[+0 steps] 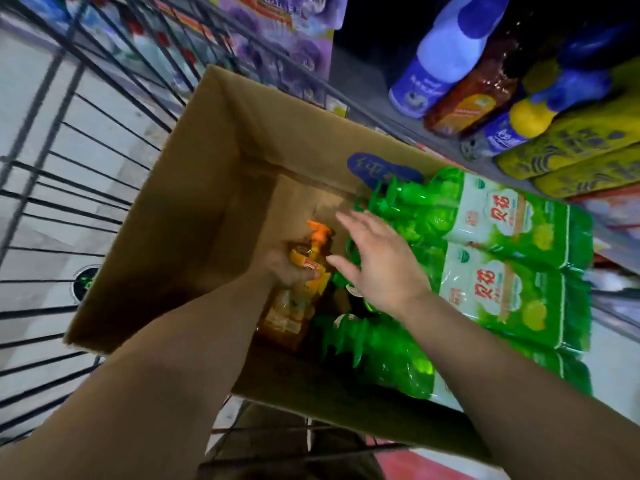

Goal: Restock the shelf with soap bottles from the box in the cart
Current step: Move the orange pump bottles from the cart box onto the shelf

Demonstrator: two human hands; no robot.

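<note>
An open cardboard box [194,188] sits in a wire cart [52,188]. Deep inside it, my left hand [284,268] grips an orange soap bottle [304,282] with an orange pump top. My right hand [374,265] hovers with fingers spread just above the green pump bottles [384,358] at the box's right side, holding nothing. More green soap bottles with white labels [502,258] lie in rows to the right, against the shelf.
The shelf [398,123] at upper right carries blue-and-white bottles [446,53], a brown bottle [471,102] and yellow packs [571,147]. Purple packages [287,39] stand behind the cart's wire wall. Pale floor tiles show through the cart bars on the left.
</note>
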